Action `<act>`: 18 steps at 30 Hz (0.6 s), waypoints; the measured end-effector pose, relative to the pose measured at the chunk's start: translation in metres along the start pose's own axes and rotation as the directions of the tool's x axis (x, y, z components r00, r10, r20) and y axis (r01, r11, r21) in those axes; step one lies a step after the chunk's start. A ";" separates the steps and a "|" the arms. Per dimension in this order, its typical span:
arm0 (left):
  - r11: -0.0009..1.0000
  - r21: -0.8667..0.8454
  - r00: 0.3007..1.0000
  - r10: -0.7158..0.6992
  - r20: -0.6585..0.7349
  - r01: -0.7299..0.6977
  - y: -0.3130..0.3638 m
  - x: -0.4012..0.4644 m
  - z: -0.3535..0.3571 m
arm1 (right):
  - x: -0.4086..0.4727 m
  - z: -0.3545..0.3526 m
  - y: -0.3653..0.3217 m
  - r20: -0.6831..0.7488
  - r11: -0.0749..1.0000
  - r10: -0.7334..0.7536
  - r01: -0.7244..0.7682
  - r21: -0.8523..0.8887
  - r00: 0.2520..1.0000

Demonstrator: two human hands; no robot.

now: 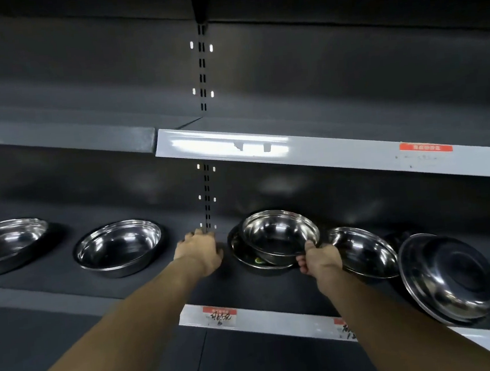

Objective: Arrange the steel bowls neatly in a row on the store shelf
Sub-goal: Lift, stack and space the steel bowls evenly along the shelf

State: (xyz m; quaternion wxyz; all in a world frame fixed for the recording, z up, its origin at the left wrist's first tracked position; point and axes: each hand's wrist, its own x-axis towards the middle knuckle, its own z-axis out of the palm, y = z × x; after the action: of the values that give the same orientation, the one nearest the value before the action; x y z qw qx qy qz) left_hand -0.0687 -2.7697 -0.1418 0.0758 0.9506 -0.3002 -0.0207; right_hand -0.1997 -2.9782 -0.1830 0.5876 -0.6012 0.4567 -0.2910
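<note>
At nine o'clock on the shelf [67, 280] two steel bowls, the far-left bowl [7, 244] and the second bowl [118, 248], already sit spaced in line. The left hand [199, 252] rests flat and empty at centre; the right hand [320, 260] has its fingers [309, 246] pinching the rim of the tilted bowl [278, 233] atop the lower bowl [254, 259]. Lift it clear before sliding left, matching the gap, since the leaning bowls [450, 276] at three o'clock could shift
</note>
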 end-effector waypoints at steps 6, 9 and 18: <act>1.000 -0.028 1.000 -0.012 0.011 0.012 -0.019 0.007 0.003 | 0.003 0.029 0.004 0.028 0.999 0.007 -0.006 -0.035 1.000; 0.999 -0.037 1.000 -0.009 0.013 0.010 -0.024 0.011 0.005 | 0.004 0.037 0.008 0.026 0.999 0.028 -0.027 -0.044 0.999; 0.998 -0.053 0.999 0.033 0.026 -0.032 -0.026 0.023 0.006 | 0.003 0.038 0.017 0.019 0.980 0.063 -0.059 -0.189 0.998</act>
State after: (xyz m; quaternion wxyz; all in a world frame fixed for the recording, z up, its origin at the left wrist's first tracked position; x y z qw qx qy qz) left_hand -0.0352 -2.7625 -0.1515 0.0971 0.9429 -0.3160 -0.0401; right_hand -0.1679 -2.9624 -0.2053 0.5425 -0.6433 0.4931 -0.2209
